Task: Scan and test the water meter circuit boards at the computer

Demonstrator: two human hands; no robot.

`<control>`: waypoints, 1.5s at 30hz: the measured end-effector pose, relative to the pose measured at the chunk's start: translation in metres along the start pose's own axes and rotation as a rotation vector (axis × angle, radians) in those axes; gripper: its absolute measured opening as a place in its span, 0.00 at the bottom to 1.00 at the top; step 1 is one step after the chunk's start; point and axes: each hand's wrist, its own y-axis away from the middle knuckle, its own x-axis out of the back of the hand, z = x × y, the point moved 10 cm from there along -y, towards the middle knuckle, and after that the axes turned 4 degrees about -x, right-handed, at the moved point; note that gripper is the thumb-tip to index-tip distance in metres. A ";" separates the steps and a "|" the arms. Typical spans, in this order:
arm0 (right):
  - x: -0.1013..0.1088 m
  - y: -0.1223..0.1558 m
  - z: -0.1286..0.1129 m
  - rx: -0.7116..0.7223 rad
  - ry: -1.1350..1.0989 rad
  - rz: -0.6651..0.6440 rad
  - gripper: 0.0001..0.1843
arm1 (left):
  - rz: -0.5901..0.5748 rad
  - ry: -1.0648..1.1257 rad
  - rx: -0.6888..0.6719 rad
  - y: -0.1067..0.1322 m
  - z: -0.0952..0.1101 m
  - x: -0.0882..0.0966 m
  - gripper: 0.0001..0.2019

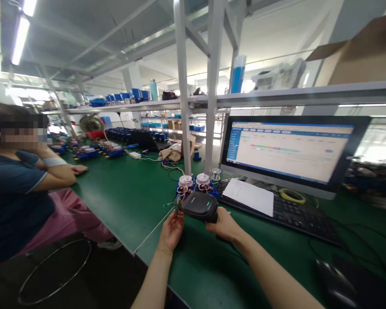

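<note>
My right hand [224, 225] grips the handle of a black handheld scanner [199, 205] with a small green light on top. Its head points left, over the green bench. My left hand [171, 231] is raised just left of the scanner's nose, fingers pinching a small wired part [177, 201] with thin wires trailing off it. Right behind the scanner stands a blue fixture [194, 187] carrying two round white-topped coil parts with red wiring.
A monitor [292, 150] showing a table page, a keyboard [296, 214] with a white sheet [250, 195] on it, a yellow tape ring [291, 196] and a mouse [336, 283] lie at right. A seated person [22, 184] leans on the bench at left. Grey rack posts [183, 86] rise behind.
</note>
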 end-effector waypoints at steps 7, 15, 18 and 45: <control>0.023 0.077 0.043 -0.299 0.258 0.057 0.23 | 0.033 -0.267 -0.107 0.001 0.008 0.004 0.17; 0.039 0.196 0.137 -0.607 0.454 0.110 0.44 | 0.123 -0.731 -0.187 0.003 0.012 0.006 0.16; 0.069 0.222 0.138 -0.612 0.492 0.217 0.40 | 0.130 -1.217 -0.243 0.010 0.021 -0.003 0.22; 0.152 0.338 0.201 -0.398 0.902 0.875 0.23 | 0.122 -1.496 -0.347 0.033 0.019 -0.029 0.30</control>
